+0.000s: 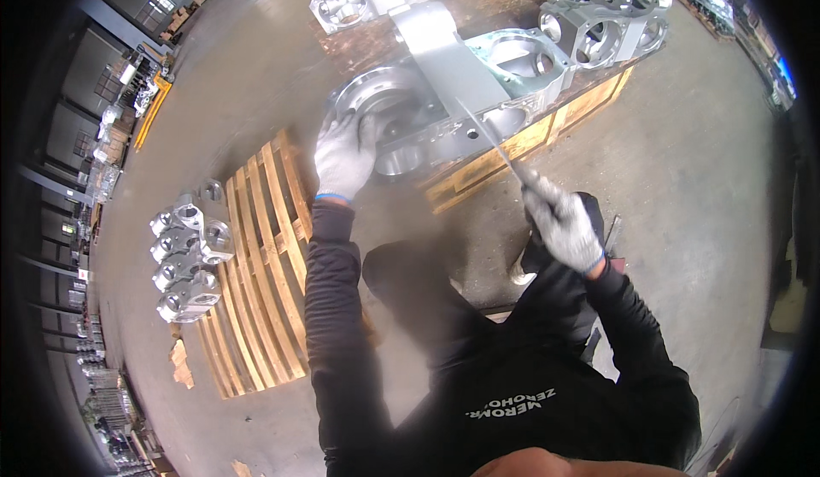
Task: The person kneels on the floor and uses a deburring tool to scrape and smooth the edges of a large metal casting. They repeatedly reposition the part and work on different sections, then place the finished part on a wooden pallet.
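The left hand, in a grey work glove, rests flat on the rounded end of a large machined metal casting lying on a wooden pallet. The right hand — gloved too — closes around the handle of a long thin file, its blade slanting up across the casting. Smaller castings sit on the floor beside an empty pallet.

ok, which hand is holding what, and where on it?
Right hand grips a long thin metal tool, probably a file, at its near handle end. Left hand rests flat on the large machined metal casting, holding nothing.
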Tool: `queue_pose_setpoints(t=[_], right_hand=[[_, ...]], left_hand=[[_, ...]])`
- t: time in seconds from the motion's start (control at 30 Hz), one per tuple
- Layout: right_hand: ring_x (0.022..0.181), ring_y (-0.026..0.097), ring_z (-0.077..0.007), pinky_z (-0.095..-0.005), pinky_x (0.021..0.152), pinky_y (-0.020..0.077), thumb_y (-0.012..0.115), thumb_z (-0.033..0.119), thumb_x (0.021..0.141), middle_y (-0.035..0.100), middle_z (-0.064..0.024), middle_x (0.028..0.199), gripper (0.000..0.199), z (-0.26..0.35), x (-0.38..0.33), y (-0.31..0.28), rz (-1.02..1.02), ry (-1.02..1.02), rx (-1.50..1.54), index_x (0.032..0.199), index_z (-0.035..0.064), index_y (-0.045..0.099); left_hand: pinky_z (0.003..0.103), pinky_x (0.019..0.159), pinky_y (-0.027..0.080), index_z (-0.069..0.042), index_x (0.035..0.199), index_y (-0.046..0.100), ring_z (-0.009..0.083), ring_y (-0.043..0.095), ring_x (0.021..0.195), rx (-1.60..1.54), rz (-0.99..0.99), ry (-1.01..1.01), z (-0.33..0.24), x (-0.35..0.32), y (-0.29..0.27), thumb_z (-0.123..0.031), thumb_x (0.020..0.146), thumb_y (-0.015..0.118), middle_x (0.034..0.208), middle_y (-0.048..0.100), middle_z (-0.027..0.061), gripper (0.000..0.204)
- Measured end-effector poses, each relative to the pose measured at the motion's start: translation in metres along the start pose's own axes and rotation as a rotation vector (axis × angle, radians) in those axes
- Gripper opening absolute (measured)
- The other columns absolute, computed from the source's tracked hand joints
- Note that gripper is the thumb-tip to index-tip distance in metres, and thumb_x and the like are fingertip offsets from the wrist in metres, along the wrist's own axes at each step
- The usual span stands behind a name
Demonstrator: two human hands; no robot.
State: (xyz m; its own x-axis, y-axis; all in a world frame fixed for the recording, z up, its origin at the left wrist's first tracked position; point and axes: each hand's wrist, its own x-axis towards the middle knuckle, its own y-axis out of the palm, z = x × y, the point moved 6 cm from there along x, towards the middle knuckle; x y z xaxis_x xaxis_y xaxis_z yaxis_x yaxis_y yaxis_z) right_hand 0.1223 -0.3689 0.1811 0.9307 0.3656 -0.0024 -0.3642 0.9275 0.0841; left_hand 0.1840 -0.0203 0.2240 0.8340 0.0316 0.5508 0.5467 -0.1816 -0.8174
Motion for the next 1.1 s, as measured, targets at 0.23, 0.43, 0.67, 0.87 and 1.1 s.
queue_pose_setpoints(t=[0.23,0.43,0.67,0.87,1.1], right_hand=[[0.054,0.051,-0.0076,-0.0264,0.054,0.0468,0.05,0.014,0.112,0.052,0.0015,0.069,0.043,0.021,0.014,-0.013,0.199,-0.036,-0.343,0.154,0.0071,0.055],[0.086,0.059,-0.0074,-0.0246,0.075,0.0508,0.053,0.007,0.107,0.064,-0.0014,0.1,0.042,0.039,0.02,-0.006,0.194,0.28,-0.421,0.149,0.002,0.057],[0.049,0.056,-0.0104,-0.0265,0.048,0.0468,0.052,0.028,0.109,0.056,-0.0007,0.068,0.048,0.037,0.118,0.009,0.266,-0.07,-0.551,0.152,0.0056,0.056],[0.056,0.064,-0.0184,-0.032,0.056,0.0539,0.053,0.032,0.104,0.065,-0.0076,0.073,0.045,0.056,0.2,0.016,0.342,-0.29,-1.039,0.141,0.0064,0.061],[0.07,0.073,-0.0284,-0.0373,0.062,0.0561,0.057,0.012,0.096,0.074,-0.0124,0.086,0.018,0.065,0.119,0.008,0.239,-0.502,-0.911,0.099,0.0037,0.073]], left_hand=[[0.046,0.109,0.047,-0.003,0.089,0.078,0.0393,0.069,0.107,-0.017,-0.004,-0.011,-0.002,-0.001,-0.003,-0.037,0.105,0.054,0.101,0.075,0.018,0.045],[0.047,0.108,0.047,-0.002,0.087,0.078,0.0384,0.07,0.097,0.004,0.007,0.03,-0.009,0.002,-0.005,-0.037,0.106,0.052,0.092,0.074,0.0193,0.048],[0.049,0.112,0.045,-0.002,0.083,0.078,0.0405,0.069,0.098,0.052,0.098,-0.018,-0.011,0.005,-0.001,-0.036,0.107,0.051,0.089,0.073,0.0218,0.05],[0.048,0.102,0.049,-0.002,0.084,0.078,0.039,0.07,0.091,0.044,0.002,0.062,-0.009,0.002,-0.001,-0.037,0.107,0.049,0.088,0.073,0.0213,0.051],[0.049,0.098,0.05,-0.001,0.079,0.076,0.0396,0.07,0.086,0.03,-0.093,0.098,-0.012,0.0,-0.008,-0.038,0.107,0.05,0.084,0.072,0.0206,0.054]])
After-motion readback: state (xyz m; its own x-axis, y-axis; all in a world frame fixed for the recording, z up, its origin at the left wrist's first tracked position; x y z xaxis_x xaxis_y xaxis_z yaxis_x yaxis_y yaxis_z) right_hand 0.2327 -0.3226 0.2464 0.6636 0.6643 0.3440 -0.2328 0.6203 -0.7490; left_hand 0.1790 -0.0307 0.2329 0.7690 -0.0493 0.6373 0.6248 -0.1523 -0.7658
